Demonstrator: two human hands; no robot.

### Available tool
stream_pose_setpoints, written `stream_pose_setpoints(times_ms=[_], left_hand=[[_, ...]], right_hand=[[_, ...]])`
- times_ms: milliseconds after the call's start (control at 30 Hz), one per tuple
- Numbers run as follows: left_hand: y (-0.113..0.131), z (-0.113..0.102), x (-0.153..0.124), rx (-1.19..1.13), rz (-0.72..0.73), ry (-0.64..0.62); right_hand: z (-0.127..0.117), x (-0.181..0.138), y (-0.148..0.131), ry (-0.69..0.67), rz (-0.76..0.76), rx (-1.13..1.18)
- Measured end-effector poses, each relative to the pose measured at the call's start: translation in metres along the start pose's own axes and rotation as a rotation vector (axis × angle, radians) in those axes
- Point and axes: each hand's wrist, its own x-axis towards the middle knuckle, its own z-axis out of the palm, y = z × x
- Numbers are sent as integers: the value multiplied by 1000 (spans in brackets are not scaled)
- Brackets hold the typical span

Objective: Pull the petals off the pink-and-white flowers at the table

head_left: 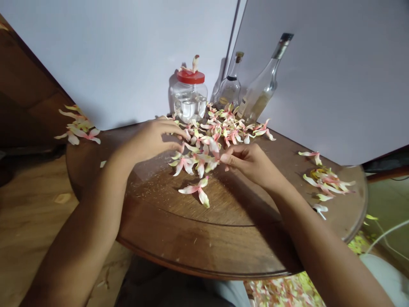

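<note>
Pink-and-white flowers with yellow-green tips lie heaped on a round brown wooden table. My right hand pinches one slightly blurred flower between thumb and fingertips, at the near right of the heap. On the heap's left side, my left hand reaches in with thumb and forefinger apart; its fingertips are close to the petals, and whether they touch one I cannot tell. A single three-petalled flower lies on the wood in front of both hands.
Behind the heap stand a red-lidded jar of clear liquid with a flower on top, a small corked bottle and a tall tilted bottle. More flowers lie at the left edge and right side. Petals cover something below the table.
</note>
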Motion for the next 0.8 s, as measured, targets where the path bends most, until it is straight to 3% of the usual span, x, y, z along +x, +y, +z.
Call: stream_pose_setpoints(times_ms=[133, 233, 333, 433, 533, 667, 800], left_hand=[[26, 16, 3, -49, -28, -364], [48, 34, 4, -40, -57, -630], [57, 46, 3, -46, 7, -731], [59, 45, 1, -76, 78, -681], [63, 34, 2, -59, 190, -457], [70, 23, 4, 21, 401, -168], [66, 23, 3, 66, 419, -92]], right_hand=[[-12, -4, -2, -52, 51, -427], [-18, -7, -4, -137, 86, -605], [-20, -8, -6, -87, -7, -669], [-14, -6, -11, -118, -193, -517], [-2, -5, -18, -256, -277, -247], [10, -6, -21, -383, -117, 140], [13, -5, -17, -323, 52, 430]])
